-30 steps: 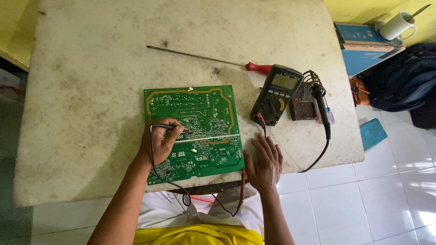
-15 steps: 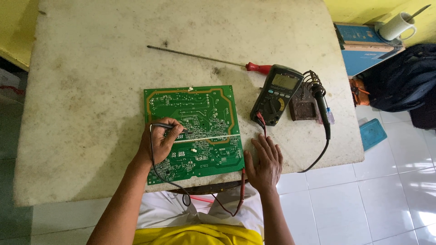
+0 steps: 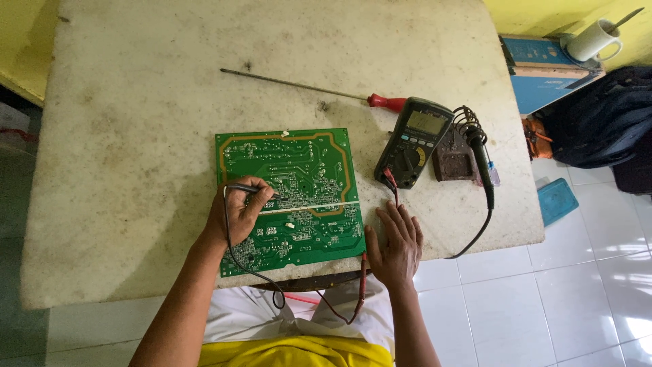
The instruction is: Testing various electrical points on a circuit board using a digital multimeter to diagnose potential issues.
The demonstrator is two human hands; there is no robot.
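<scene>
Both hands unmoved, left hand (image 3: pixel 238 211) pinching black probe (image 3: pixel 252 189) on circuit board (image 3: pixel 288 190), right hand (image 3: pixel 396 246) spread flat.

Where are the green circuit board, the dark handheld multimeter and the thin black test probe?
green circuit board (image 3: pixel 288 153), head view, upper bare area.
dark handheld multimeter (image 3: pixel 414 143), head view, body middle.
thin black test probe (image 3: pixel 246 188), head view, shaft in left hand (image 3: pixel 234 214).

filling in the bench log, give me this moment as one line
left hand: holds black probe tip on green circuit board | right hand: flat on table beside board | multimeter: right of board
</scene>
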